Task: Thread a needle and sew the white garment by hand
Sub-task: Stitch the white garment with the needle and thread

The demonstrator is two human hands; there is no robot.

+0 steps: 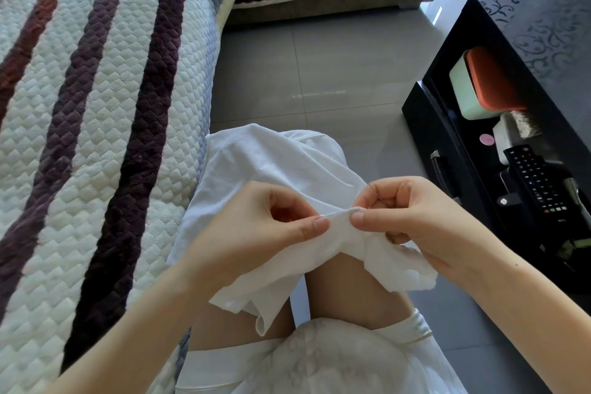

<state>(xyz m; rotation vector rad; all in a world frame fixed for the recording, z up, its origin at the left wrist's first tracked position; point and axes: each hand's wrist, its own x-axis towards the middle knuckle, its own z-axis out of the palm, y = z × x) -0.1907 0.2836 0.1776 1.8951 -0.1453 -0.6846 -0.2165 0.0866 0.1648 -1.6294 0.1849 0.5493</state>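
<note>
A white garment (pixel 271 166) lies draped over my knees, its far part hanging toward the floor. My left hand (pixel 275 217) pinches a folded edge of the cloth between thumb and forefinger. Close to the right of it, my right hand (pixel 406 214) pinches the same edge, with more cloth bunched under its palm. A thin needle (pixel 374 193) sticks up between the right hand's fingers, just above the cloth edge. Thread is too fine to make out.
A quilted sofa cover (pixel 96 105) with dark purple stripes runs along my left. A black low table (pixel 527 41) stands to the right; its open shelf holds a remote control (pixel 537 182) and a box with an orange lid (pixel 486 80). Grey tiled floor (pixel 319 73) lies ahead.
</note>
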